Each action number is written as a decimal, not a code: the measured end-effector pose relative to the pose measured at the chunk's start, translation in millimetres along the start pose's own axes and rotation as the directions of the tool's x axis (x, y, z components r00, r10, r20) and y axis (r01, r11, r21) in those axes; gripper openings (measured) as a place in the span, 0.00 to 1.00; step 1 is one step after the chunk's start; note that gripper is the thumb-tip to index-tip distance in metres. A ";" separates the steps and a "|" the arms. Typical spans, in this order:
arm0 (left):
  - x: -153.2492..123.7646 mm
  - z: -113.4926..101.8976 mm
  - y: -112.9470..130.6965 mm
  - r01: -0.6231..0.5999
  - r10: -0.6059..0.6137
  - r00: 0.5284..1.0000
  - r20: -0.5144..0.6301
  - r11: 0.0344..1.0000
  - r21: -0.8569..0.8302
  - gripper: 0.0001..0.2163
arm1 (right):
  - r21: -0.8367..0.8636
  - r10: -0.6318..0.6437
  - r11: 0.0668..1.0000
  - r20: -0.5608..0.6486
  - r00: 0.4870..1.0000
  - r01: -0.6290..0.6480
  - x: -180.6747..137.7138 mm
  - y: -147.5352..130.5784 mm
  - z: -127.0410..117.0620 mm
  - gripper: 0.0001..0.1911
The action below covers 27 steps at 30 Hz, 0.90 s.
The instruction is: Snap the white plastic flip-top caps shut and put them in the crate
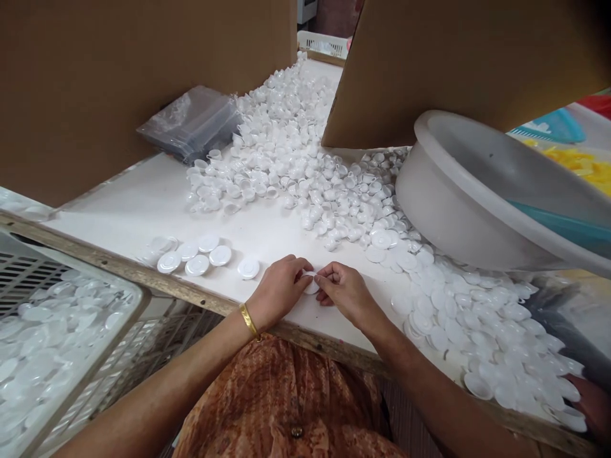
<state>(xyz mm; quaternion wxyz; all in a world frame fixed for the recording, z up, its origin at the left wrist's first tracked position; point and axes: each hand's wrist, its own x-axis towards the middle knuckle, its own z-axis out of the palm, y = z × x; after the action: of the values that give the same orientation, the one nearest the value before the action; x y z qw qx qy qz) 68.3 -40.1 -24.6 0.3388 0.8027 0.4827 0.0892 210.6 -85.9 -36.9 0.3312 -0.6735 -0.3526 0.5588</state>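
Note:
Close to the table's front edge, my left hand (281, 286) and my right hand (344, 291) pinch a small white plastic saucer (312, 284) from both sides. Fingers cover much of it. Left of my left hand lies a single white saucer (249, 268), with a group of several more saucers (197, 264) beyond it. A heap of tiny white cups (286, 152) spreads over the table behind my hands. Loose white saucers (449, 305) are piled to the right of my right hand.
A large grey basin (443, 210) stands at the right, under a leaning cardboard sheet (429, 70). Another cardboard panel (143, 57) rises at the left, near a clear plastic packet (191, 121). A white crate (138, 299) of white pieces sits below the wooden table edge (191, 286).

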 end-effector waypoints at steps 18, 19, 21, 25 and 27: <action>20.5 -7.8 -2.9 0.270 -0.177 0.934 0.311 0.919 -0.288 0.04 | 0.094 0.059 0.993 0.087 0.994 -0.067 7.5 1.2 -3.3 0.04; 21.3 -7.4 -3.7 0.279 -0.173 0.928 0.329 0.910 -0.308 0.04 | 0.094 0.065 0.993 0.093 0.994 -0.074 8.2 1.4 -3.3 0.04; 22.2 -8.0 -4.1 0.293 -0.163 0.915 0.369 0.898 -0.330 0.03 | 0.090 0.067 0.993 0.100 0.993 -0.077 8.8 1.6 -3.4 0.04; 21.1 -13.1 -0.3 0.262 -0.177 0.918 0.356 0.943 -0.206 0.05 | 0.092 0.053 0.994 0.097 0.994 -0.061 7.9 1.7 -3.8 0.04; 21.3 -13.9 4.3 0.194 -0.172 0.956 0.236 0.978 -0.072 0.09 | 0.101 0.045 0.993 0.093 0.995 -0.054 7.3 2.2 -3.3 0.04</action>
<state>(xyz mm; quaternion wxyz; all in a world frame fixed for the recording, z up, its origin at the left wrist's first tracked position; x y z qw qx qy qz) 75.9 -17.2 -15.3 0.4365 0.7424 0.5081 -0.0128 215.0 -81.1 -42.0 0.3355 -0.6380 -0.3212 0.6143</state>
